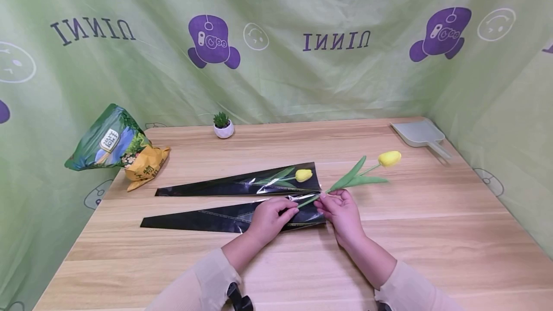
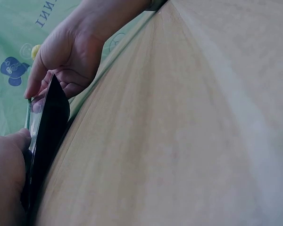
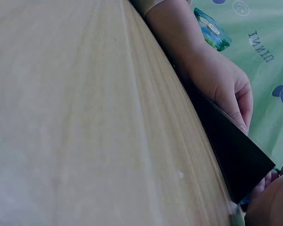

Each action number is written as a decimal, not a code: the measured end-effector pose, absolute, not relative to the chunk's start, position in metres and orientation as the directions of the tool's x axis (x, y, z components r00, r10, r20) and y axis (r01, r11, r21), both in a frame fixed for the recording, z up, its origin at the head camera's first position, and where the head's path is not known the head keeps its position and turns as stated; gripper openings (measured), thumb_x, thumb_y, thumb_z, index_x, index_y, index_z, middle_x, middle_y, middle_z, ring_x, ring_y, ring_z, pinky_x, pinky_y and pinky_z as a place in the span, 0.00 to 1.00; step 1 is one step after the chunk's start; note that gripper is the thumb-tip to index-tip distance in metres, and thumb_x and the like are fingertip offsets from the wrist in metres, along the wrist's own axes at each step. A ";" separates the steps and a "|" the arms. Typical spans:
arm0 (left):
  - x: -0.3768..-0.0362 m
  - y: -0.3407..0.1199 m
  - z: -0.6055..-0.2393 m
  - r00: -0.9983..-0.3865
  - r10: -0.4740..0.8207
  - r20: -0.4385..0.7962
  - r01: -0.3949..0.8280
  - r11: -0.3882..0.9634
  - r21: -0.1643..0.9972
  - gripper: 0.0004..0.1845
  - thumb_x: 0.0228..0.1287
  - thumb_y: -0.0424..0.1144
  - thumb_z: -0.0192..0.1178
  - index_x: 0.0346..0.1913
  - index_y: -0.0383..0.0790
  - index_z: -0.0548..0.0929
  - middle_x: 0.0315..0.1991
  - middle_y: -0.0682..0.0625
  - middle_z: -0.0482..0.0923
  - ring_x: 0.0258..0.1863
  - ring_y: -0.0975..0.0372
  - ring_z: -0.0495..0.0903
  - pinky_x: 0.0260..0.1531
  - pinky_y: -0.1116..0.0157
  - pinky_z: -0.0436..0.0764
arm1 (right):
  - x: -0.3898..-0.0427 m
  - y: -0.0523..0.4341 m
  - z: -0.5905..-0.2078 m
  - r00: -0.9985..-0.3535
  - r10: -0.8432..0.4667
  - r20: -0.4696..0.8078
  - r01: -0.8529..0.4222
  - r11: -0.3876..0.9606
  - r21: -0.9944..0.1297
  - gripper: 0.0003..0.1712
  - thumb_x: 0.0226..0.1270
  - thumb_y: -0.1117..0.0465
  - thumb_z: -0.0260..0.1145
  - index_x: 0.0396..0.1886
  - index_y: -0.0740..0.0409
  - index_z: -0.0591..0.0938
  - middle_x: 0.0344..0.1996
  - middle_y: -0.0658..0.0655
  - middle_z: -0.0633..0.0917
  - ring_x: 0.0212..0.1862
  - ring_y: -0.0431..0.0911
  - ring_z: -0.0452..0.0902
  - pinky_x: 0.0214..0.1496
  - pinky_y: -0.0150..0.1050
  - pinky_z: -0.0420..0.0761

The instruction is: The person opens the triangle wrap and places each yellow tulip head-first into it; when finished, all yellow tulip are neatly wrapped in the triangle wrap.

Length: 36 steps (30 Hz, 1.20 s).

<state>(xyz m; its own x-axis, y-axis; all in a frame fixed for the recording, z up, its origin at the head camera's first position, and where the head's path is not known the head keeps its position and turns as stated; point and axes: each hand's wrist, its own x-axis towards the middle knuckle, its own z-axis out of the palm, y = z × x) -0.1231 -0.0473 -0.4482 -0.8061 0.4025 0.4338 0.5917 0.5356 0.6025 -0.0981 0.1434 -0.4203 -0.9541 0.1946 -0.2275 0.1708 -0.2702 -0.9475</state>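
My right hand (image 1: 343, 215) pinches the green stem of a yellow artificial tulip (image 1: 390, 159) at the mouth of a black flower sleeve (image 1: 194, 220). The bloom and leaves point right, beyond the fingers. Farther left along the same sleeve, my left hand (image 1: 270, 216) grips its upper edge, with thumb and fingertips right at the stem's lower end. In the right wrist view the black back of this sleeve (image 3: 231, 146) tilts up off the table. Just behind lies a second black sleeve (image 1: 224, 181) with a yellow tulip (image 1: 304, 175) inside.
A green and yellow bag (image 1: 125, 145) stands at the back left of the wooden table (image 1: 432, 253). A small potted succulent (image 1: 223, 126) sits near the back edge. At the back right lies a grey dustpan (image 1: 418, 133). A printed green curtain (image 1: 285, 80) surrounds the table.
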 end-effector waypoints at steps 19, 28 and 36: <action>-0.124 -0.047 -0.448 -0.806 0.412 0.425 0.591 0.545 0.594 0.06 0.61 0.40 0.67 0.40 0.45 0.90 0.40 0.52 0.89 0.44 0.61 0.86 0.49 0.64 0.82 | -0.096 0.159 -0.415 -0.963 0.225 -0.151 0.112 -0.174 -0.978 0.24 0.82 0.54 0.41 0.60 0.71 0.66 0.31 0.45 0.84 0.37 0.33 0.85 0.45 0.29 0.85; -0.124 -0.047 -0.449 -0.810 0.416 0.413 0.586 0.546 0.599 0.07 0.62 0.41 0.66 0.40 0.46 0.90 0.40 0.52 0.88 0.45 0.61 0.86 0.50 0.64 0.82 | -0.102 0.167 -0.412 -0.923 0.364 -0.125 0.074 -0.151 -0.986 0.16 0.79 0.57 0.49 0.51 0.66 0.73 0.29 0.43 0.82 0.36 0.33 0.82 0.46 0.28 0.84; -0.124 -0.047 -0.448 -0.811 0.415 0.413 0.585 0.541 0.604 0.06 0.62 0.41 0.66 0.40 0.45 0.90 0.40 0.52 0.88 0.45 0.61 0.86 0.50 0.64 0.82 | -0.104 0.178 -0.402 -0.916 0.387 -0.100 0.003 -0.245 -0.969 0.07 0.78 0.58 0.51 0.51 0.50 0.68 0.28 0.43 0.84 0.34 0.34 0.82 0.44 0.29 0.85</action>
